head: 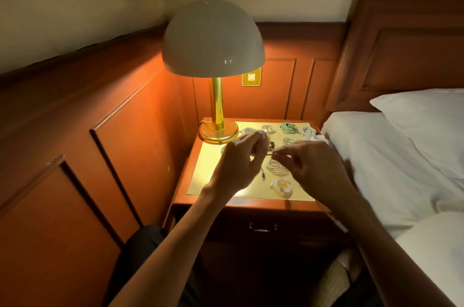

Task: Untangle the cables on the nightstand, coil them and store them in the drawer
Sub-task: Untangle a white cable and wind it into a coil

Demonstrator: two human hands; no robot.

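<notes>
Both my hands hover over the nightstand [213, 166], which has a gold top. My left hand [238, 163] grips a small white coil at its fingertips. My right hand [311, 166] pinches the free end of that same white cable [270, 153], stretched short between the two hands. Several white coiled cables lie on the top, one [276, 167] below the hands and one [282, 187] near the front edge. A green coiled cable [288, 127] lies at the back. The drawer [262, 227] below is closed.
A brass lamp [218, 128] with a dome shade stands at the back left corner. A bed with a white sheet [376, 168] and pillow borders the right side. Wood panelling closes the left and back. A wall switch [251, 77] sits behind the lamp.
</notes>
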